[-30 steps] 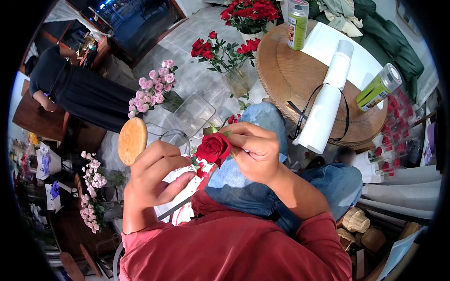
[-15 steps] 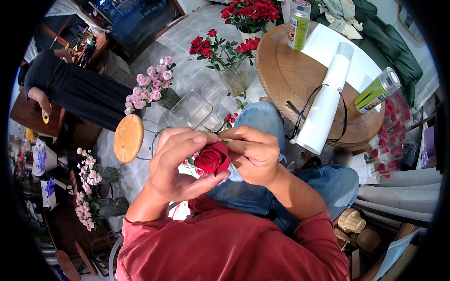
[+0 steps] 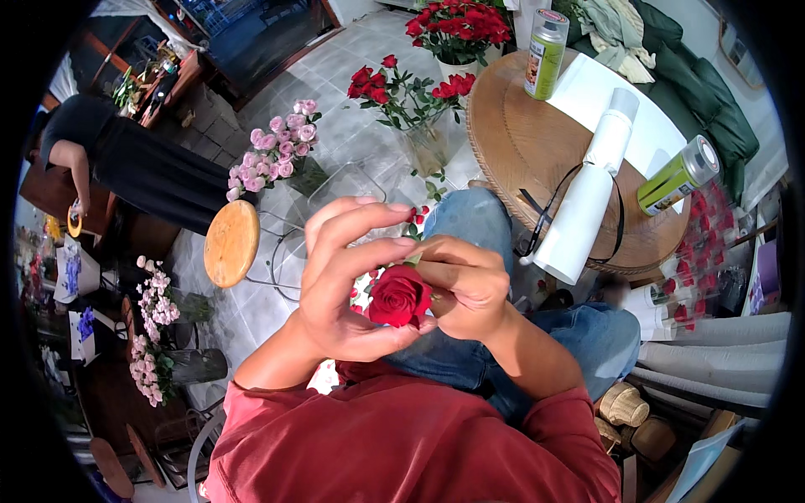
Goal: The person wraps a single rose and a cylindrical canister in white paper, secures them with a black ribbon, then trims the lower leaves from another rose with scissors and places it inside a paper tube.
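Both hands meet in front of the chest, over the lap in blue jeans [image 3: 537,352], around a single red rose [image 3: 400,295]. The left hand [image 3: 348,281] comes up from the lower left on a bare forearm, its palm turned toward the bloom and cupped beneath and beside it; the thumb lies under the flower, and the fingers [image 3: 360,220] arch loosely over the top, spread rather than pressed tight. The right hand [image 3: 465,281] comes in from the right, wrist bent inward, its fingers curled into a close pinch against the right side of the rose head, touching the petals; exactly what the fingertips nip there cannot be told. The rose sits between the two hands, its face turned up toward the camera. To the right stands a round wooden bench [image 3: 537,142] carrying a roll of white paper [image 3: 587,197] and two green spray cans [image 3: 545,42]. Ahead on the tiled floor stand a glass vase of red roses [image 3: 415,88] and a bunch of pink roses [image 3: 277,151], with a round wooden stool [image 3: 231,243] to the left. Another person in dark clothes [image 3: 126,159] bends at the far left, well apart.
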Motion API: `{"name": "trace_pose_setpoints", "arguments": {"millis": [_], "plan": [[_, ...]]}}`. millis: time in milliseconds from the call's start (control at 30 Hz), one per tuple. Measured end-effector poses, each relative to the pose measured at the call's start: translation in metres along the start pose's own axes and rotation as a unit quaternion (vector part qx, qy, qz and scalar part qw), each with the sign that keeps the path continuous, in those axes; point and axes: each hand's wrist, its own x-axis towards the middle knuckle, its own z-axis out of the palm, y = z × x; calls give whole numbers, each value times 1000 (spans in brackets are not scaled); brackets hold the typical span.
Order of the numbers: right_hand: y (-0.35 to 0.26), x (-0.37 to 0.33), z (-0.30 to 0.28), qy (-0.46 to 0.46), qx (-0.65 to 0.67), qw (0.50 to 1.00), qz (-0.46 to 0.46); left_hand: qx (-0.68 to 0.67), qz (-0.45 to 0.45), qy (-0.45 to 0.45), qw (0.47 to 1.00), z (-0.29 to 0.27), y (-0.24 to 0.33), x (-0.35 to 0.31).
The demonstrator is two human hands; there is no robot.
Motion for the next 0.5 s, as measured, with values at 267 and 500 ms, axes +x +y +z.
{"name": "trace_pose_setpoints", "arguments": {"millis": [267, 500], "plan": [[-36, 11, -16, -84, 4, 994, -75, -248, 61, 66, 965, 29, 4, 10], [-39, -3, -21, -33, -7, 996, -82, -339, 55, 177, 922, 56, 33, 24]]}}
